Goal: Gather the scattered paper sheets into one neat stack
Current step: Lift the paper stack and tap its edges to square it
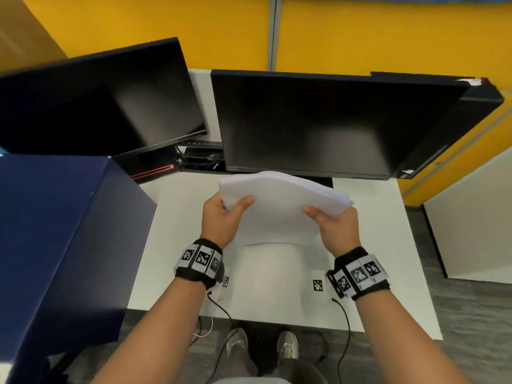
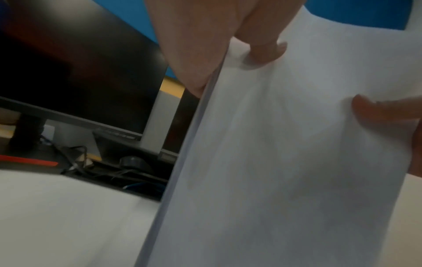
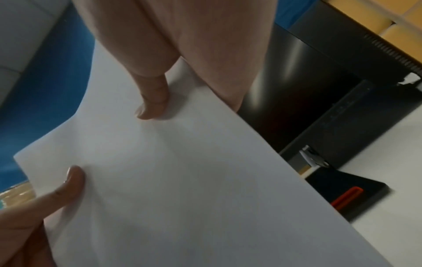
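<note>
A thick stack of white paper sheets [image 1: 279, 206] stands on its lower edge on the white desk [image 1: 388, 245], leaning away from me toward the monitors. My left hand [image 1: 221, 217] grips its left side, thumb pressed on the near face. My right hand [image 1: 336, 225] grips the right side the same way. The upper right corner fans out a little. In the left wrist view the stack [image 2: 285, 162] shows its layered edge, with my left thumb on the face. In the right wrist view the paper stack [image 3: 182, 180] fills the frame under my right thumb.
Two dark monitors [image 1: 318, 120] stand right behind the stack. A large dark blue box [image 1: 63, 239] sits at the desk's left. A black computer case [image 1: 454, 128] stands at the back right. Small printed marker tags [image 1: 318, 285] lie on the desk near me.
</note>
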Demonstrator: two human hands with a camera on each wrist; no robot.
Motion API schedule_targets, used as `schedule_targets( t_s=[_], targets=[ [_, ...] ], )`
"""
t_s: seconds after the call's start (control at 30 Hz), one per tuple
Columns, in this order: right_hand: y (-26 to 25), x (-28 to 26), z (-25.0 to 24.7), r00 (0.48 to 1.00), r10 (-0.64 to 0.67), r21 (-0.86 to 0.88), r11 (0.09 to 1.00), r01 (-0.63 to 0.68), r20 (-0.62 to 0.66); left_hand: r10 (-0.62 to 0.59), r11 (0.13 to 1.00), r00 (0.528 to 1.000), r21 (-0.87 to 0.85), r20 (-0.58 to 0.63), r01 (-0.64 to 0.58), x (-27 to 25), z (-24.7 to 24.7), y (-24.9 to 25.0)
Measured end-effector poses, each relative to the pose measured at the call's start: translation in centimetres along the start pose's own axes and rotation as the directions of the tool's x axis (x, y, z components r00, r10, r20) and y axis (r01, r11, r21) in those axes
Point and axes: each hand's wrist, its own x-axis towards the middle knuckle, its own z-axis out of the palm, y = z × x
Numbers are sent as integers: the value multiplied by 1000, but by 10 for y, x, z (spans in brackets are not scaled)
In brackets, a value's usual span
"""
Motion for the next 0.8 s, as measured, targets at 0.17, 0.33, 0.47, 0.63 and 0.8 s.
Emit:
schedule_targets(
  t_s=[0.17,0.33,0.47,0.63,0.8],
  targets=[
    [3,-5,-10,999,-39,45,998,39,14,81,995,996,-65,36,-79,-7,1,-1],
    [4,-2,-11,1000,11,-45,999,-12,-27,-6,998,997,70,76,0,-4,4,-2],
    [-8,-2,-13,989,-129,-89,988,123,-77,114,993,993,-3,-4,-114,-5,1,13],
    [5,-6,-14,999,-5,-47,999,3,-42,96,995,995,-24,11,-96,-11,6,8],
    [-17,-4,-7,989,-45,155,986,67,-141,84,968,988,-224,-132,-112,-8,25,35]
  ],
)
